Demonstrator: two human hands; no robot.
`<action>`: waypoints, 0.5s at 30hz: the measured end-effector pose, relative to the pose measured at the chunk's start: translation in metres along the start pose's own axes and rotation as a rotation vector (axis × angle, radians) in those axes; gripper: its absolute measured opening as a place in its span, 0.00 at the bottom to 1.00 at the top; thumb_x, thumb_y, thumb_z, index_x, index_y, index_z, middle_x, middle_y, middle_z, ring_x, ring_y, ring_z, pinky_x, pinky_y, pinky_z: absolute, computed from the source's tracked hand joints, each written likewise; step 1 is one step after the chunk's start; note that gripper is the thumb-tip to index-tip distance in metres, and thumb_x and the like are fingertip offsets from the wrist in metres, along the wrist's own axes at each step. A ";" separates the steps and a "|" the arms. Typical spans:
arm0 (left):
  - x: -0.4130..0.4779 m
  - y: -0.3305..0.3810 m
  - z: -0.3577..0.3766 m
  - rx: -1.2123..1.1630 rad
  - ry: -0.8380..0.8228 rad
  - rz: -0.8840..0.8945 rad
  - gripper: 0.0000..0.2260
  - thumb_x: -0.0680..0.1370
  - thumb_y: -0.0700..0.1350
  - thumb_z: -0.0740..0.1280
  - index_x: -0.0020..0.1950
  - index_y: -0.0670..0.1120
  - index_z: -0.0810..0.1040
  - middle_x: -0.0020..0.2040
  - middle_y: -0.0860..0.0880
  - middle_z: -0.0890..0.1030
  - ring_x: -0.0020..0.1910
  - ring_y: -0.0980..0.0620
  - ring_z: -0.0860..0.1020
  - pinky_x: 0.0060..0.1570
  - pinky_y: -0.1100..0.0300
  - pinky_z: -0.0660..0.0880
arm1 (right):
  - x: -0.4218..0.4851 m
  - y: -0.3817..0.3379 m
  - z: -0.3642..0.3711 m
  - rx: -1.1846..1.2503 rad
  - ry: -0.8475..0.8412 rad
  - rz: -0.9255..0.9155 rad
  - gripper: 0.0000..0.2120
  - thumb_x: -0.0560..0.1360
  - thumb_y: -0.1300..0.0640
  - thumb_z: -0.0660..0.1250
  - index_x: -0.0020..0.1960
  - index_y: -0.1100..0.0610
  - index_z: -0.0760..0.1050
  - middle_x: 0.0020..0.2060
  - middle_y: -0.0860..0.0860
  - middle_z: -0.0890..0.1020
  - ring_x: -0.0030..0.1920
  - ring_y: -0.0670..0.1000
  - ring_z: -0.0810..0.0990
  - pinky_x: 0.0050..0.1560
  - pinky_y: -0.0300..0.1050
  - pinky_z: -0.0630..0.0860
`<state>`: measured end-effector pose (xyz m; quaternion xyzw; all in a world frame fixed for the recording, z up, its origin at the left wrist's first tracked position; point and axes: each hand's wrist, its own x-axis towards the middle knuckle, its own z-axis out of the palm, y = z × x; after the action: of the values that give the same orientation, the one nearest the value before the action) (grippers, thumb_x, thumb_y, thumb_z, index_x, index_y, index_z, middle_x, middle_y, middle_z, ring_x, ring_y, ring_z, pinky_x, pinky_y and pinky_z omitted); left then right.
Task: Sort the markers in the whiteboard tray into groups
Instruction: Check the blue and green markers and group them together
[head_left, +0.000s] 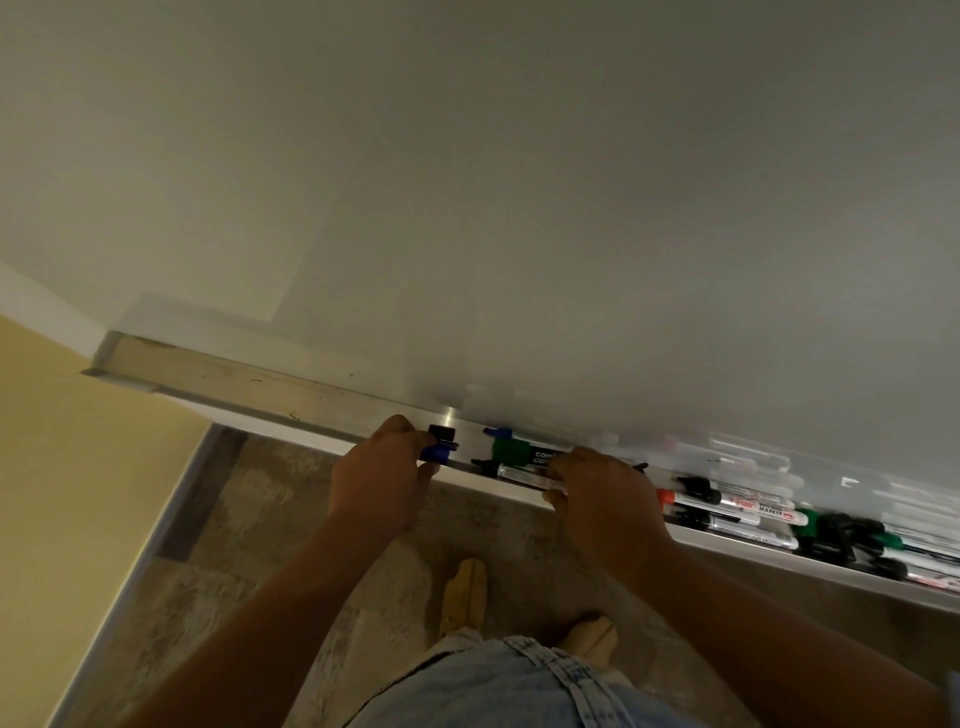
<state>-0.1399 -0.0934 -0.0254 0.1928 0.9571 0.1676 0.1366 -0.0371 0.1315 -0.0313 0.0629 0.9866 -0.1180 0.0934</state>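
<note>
Fingers (421, 447) of left hand (379, 478) pinch blue-capped markers (439, 451); right hand (602, 499) apparently grips silver marker (524, 475).

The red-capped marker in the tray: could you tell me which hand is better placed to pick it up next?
Probably the right hand: the red-capped marker lies just beside it in the tray, while the left hand sits farther away, holding blue and black markers.

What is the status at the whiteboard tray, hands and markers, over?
Left hand shut on blue and black markers. Right hand gripping a marker mid-tray. Mixed markers piled at right. Left stretch of tray unobstructed.
</note>
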 end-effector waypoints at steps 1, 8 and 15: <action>0.001 -0.001 0.001 -0.002 0.001 0.006 0.13 0.77 0.49 0.68 0.61 0.52 0.79 0.54 0.54 0.75 0.45 0.53 0.78 0.40 0.62 0.71 | 0.000 0.001 0.000 0.004 0.000 0.002 0.09 0.78 0.47 0.64 0.56 0.48 0.77 0.50 0.46 0.80 0.46 0.46 0.78 0.46 0.41 0.74; 0.006 -0.004 0.000 0.047 -0.016 0.123 0.10 0.75 0.48 0.70 0.57 0.53 0.79 0.52 0.54 0.76 0.44 0.51 0.80 0.40 0.59 0.73 | -0.006 0.006 -0.001 0.066 0.025 0.021 0.08 0.77 0.48 0.65 0.54 0.48 0.77 0.49 0.45 0.81 0.44 0.44 0.78 0.44 0.41 0.77; 0.012 -0.009 0.000 -0.023 -0.036 0.188 0.11 0.75 0.50 0.70 0.57 0.54 0.80 0.53 0.55 0.80 0.47 0.53 0.79 0.42 0.62 0.70 | -0.011 0.013 -0.006 0.069 0.068 0.052 0.09 0.76 0.49 0.67 0.54 0.49 0.79 0.46 0.45 0.82 0.40 0.44 0.78 0.40 0.39 0.76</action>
<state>-0.1530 -0.0960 -0.0309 0.2832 0.9302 0.1873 0.1398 -0.0256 0.1442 -0.0265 0.0958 0.9826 -0.1473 0.0605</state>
